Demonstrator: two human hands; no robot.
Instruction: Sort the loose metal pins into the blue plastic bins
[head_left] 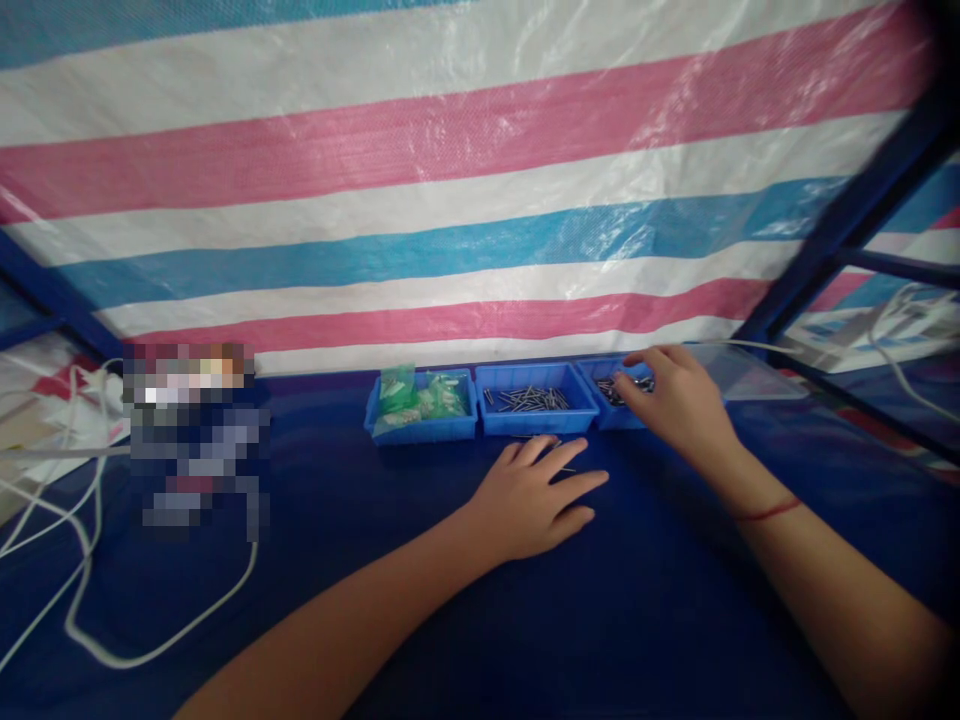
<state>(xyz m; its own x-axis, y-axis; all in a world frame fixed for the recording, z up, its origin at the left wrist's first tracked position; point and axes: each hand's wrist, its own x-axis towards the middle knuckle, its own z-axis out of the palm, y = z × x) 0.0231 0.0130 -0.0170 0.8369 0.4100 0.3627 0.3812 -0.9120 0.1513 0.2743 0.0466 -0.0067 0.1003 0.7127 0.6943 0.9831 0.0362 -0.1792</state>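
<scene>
My left hand (529, 500) lies palm down over the blue tabletop with its fingers spread. Beside its fingertips a few thin metal screws (568, 470) show, partly covered by the hand. Above the right blue bin (626, 418) hovers my right hand (679, 400), thumb and forefinger apart, the other fingers hidden behind. Small dark metal parts (606, 390) lie in that bin, too small to name. The middle blue bin (538, 420) holds many long metal screws (532, 399). In the left blue bin (424, 432) are green-and-clear plastic packets (397, 395).
The three bins stand in a row along the back of the blue table (420, 520). White cables (90, 600) loop at the left, near a blurred-out patch. A clear plastic sheet (757, 373) lies at the back right. Striped sheeting (450, 240) hangs behind, between blue frame posts.
</scene>
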